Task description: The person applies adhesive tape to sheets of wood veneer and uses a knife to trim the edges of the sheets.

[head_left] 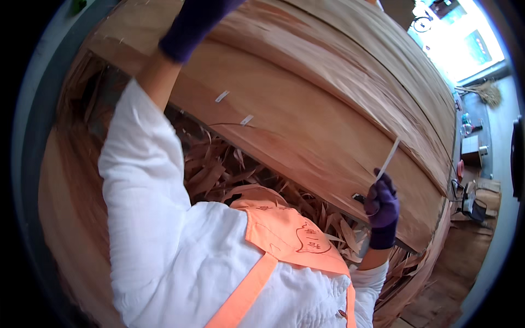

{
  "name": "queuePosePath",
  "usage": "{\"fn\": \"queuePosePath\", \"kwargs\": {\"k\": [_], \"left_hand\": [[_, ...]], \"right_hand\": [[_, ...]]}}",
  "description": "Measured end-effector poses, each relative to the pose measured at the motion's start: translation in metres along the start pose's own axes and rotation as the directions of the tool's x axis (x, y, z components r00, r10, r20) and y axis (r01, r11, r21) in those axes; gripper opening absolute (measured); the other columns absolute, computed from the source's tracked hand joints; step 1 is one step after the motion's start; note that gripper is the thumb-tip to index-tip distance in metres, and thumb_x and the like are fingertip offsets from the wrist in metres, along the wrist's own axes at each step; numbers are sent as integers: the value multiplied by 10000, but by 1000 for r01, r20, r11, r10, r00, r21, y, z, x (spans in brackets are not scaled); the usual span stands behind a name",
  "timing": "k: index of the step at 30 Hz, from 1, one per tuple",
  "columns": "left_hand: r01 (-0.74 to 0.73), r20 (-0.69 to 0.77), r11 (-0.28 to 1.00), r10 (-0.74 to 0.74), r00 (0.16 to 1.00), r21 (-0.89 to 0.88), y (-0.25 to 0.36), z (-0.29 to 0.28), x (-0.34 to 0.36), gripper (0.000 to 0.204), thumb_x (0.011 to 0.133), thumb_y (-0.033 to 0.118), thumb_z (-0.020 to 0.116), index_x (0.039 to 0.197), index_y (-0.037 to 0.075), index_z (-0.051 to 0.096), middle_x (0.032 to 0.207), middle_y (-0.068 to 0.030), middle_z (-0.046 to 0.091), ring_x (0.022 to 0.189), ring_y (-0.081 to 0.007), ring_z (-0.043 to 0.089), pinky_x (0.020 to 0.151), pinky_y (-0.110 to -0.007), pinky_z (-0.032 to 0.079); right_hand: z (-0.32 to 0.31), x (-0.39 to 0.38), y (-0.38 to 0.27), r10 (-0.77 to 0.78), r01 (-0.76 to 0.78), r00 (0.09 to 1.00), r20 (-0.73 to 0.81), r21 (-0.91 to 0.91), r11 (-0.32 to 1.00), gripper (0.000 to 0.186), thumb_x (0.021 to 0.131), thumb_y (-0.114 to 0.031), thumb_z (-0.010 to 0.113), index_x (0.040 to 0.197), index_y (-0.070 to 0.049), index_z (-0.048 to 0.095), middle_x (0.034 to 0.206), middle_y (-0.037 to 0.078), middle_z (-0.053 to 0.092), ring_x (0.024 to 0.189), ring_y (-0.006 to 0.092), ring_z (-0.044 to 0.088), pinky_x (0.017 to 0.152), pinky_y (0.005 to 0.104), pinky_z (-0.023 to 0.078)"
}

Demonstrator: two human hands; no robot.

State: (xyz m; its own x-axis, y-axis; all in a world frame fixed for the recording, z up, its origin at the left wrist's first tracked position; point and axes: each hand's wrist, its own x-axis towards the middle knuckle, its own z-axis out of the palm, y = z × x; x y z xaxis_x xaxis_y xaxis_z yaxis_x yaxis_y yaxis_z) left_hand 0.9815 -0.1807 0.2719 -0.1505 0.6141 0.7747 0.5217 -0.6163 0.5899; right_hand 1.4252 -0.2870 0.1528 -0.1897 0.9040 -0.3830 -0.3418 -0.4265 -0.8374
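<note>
My right hand [382, 203], in a purple glove, is closed around the lower end of a thin white strip [389, 157] that points up and away over the wood veneer sheet [311, 147]. Beside its fingers lies a small dark object [358, 198] at the sheet's near edge; its kind is unclear. My left hand [201, 23], gloved in purple too, reaches far across the sheets at the upper left. The top of the picture cuts off its fingers. Two short white pieces, one by the left forearm [221, 97] and another [246, 119] nearer me, lie on the veneer.
Wide layered veneer sheets [339, 60] cover the work surface on the far side. Below its near edge, veneer scraps [205, 172] are heaped close to my body. On the right are a broom [486, 94], a bottle [466, 126] and a cardboard box [486, 194] by the wall.
</note>
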Motion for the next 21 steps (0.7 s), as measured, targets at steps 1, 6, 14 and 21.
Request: {"fn": "queuePosePath", "kwargs": {"k": [1, 6, 14, 21], "left_hand": [[31, -49, 985, -23, 999, 170, -15, -29, -42, 301, 916, 334, 529, 949, 51, 625, 786, -49, 609, 647, -118, 572, 570, -245, 454], [153, -92, 855, -123, 988, 496, -26, -53, -241, 261, 823, 129, 639, 1054, 22, 578, 926, -132, 612, 851, -293, 608, 758, -335, 496], [-92, 448, 789, -244, 860, 607, 9, 15, -354, 450, 834, 286, 561, 1200, 28, 524, 1288, -153, 472, 1204, -333, 429, 991, -481, 342], [-46, 413, 767, -293, 862, 640, -23, 28, -371, 505, 821, 314, 553, 1245, 46, 493, 1327, -160, 425, 1212, -349, 409, 1016, -489, 312]], "right_hand": [[6, -1, 13, 66, -67, 997, 32, 16, 998, 306, 909, -68, 472, 1206, -5, 506, 649, 38, 553, 444, 76, 471, 404, 177, 406], [39, 7, 58, 278, -275, 954, 112, -41, 961, 301, 911, -92, 492, 1204, -29, 521, 686, 41, 579, 472, 78, 499, 407, 172, 397], [95, 27, 97, 419, -384, 900, 121, -238, 892, 252, 901, -129, 535, 1137, -43, 562, 685, 37, 576, 486, 83, 496, 425, 196, 368], [110, 36, 117, 463, -420, 880, 102, -287, 861, 261, 899, -139, 541, 1140, -39, 549, 693, 36, 585, 480, 82, 499, 420, 201, 379]]}}
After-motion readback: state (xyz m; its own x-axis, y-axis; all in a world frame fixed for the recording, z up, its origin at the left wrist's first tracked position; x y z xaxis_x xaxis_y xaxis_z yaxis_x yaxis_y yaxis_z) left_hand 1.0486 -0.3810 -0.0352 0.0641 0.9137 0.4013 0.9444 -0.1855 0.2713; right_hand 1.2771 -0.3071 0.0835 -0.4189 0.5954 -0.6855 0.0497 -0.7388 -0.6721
